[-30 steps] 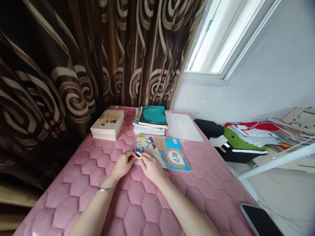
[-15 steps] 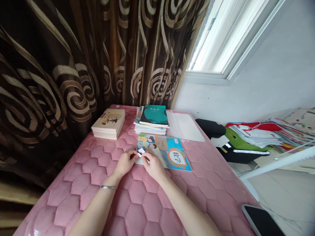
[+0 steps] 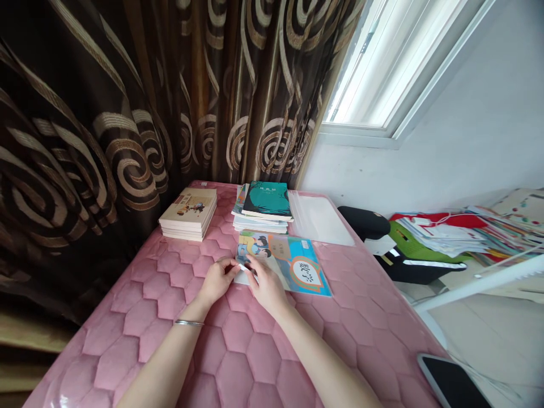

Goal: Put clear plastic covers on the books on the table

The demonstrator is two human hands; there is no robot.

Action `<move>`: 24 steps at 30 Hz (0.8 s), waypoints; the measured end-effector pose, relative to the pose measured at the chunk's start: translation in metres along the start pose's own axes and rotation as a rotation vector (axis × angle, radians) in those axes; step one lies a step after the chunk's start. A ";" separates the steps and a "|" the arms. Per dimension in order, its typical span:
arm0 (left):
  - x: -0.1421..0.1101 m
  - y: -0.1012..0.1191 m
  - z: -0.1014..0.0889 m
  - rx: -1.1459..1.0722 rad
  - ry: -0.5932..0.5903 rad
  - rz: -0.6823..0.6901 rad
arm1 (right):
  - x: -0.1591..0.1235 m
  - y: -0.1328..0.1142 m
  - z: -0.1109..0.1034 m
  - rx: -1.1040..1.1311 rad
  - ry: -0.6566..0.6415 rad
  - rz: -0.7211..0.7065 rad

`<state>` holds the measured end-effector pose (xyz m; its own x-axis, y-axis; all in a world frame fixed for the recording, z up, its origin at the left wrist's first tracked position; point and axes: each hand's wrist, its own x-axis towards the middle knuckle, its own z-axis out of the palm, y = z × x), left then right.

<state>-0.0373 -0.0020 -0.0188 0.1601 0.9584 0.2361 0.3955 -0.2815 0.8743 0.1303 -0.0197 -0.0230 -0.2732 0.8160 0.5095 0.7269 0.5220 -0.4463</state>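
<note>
A colourful blue textbook (image 3: 293, 262) lies flat on the pink quilted table (image 3: 238, 345). My left hand (image 3: 216, 281) and my right hand (image 3: 267, 285) meet at the book's near left corner. Both pinch a small white slip (image 3: 241, 266) there, with fingers curled together. A thin bracelet sits on my left wrist.
A beige stack of books (image 3: 189, 213) and a stack topped by a teal book (image 3: 266, 204) stand at the table's back. A clear plastic sleeve (image 3: 318, 220) lies right of them. A dark phone (image 3: 450, 382) rests at the near right edge. Curtains hang behind; cluttered papers (image 3: 454, 233) lie right.
The white slip, lifted slightly half a second ago, now lies lower against the book's corner. My hands have barely shifted.
</note>
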 end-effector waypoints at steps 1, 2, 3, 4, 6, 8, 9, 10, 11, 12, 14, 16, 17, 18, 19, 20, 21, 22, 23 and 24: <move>0.000 0.000 -0.002 -0.023 0.015 -0.005 | 0.000 0.000 0.000 -0.041 -0.019 -0.014; 0.001 -0.001 -0.003 -0.044 0.036 -0.012 | 0.000 -0.001 -0.001 -0.080 -0.036 -0.026; 0.001 -0.002 -0.005 -0.060 0.060 -0.020 | -0.001 -0.001 -0.001 -0.111 -0.051 -0.034; 0.002 -0.003 -0.007 -0.069 0.086 -0.028 | -0.001 -0.001 -0.002 -0.128 -0.060 -0.042; 0.004 -0.008 -0.011 -0.074 0.132 -0.044 | -0.001 -0.003 -0.002 -0.130 -0.070 -0.073; 0.006 -0.012 -0.013 -0.073 0.172 -0.062 | -0.003 -0.004 -0.002 -0.120 -0.087 -0.123; 0.007 -0.013 -0.013 -0.069 0.186 -0.068 | -0.003 -0.004 -0.002 -0.122 -0.101 -0.147; 0.007 -0.013 -0.014 -0.064 0.198 -0.072 | -0.004 -0.005 -0.002 -0.131 -0.118 -0.167; 0.006 -0.011 -0.013 -0.060 0.210 -0.075 | -0.005 -0.006 -0.002 -0.145 -0.137 -0.182; 0.005 -0.008 -0.012 -0.048 0.211 -0.064 | -0.006 -0.006 -0.002 -0.162 -0.157 -0.192; -0.002 0.003 -0.008 0.034 0.154 0.013 | -0.008 -0.006 -0.002 -0.180 -0.192 -0.205; -0.011 0.016 -0.002 0.200 0.021 0.152 | -0.010 -0.005 -0.004 -0.170 -0.216 -0.213; -0.015 0.022 0.002 0.295 -0.046 0.217 | -0.011 -0.004 -0.005 -0.154 -0.223 -0.220; -0.019 0.027 0.004 0.383 -0.098 0.263 | -0.012 -0.003 -0.007 -0.135 -0.227 -0.229; -0.023 0.031 0.007 0.455 -0.131 0.287 | -0.014 -0.002 -0.009 -0.115 -0.225 -0.238; -0.025 0.034 0.008 0.513 -0.155 0.297 | -0.015 0.000 -0.011 -0.097 -0.221 -0.242; -0.026 0.035 0.009 0.561 -0.174 0.299 | -0.017 0.001 -0.013 -0.082 -0.216 -0.241; -0.027 0.035 0.009 0.599 -0.190 0.301 | -0.019 0.003 -0.016 -0.072 -0.208 -0.232; -0.026 0.034 0.009 0.630 -0.203 0.305 | -0.021 0.005 -0.018 -0.068 -0.197 -0.216; -0.026 0.032 0.008 0.656 -0.210 0.312 | -0.024 0.007 -0.021 -0.069 -0.182 -0.194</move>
<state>-0.0212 -0.0359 -0.0002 0.4954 0.8195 0.2882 0.7507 -0.5708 0.3327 0.1548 -0.0407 -0.0226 -0.5159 0.7369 0.4369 0.6892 0.6599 -0.2991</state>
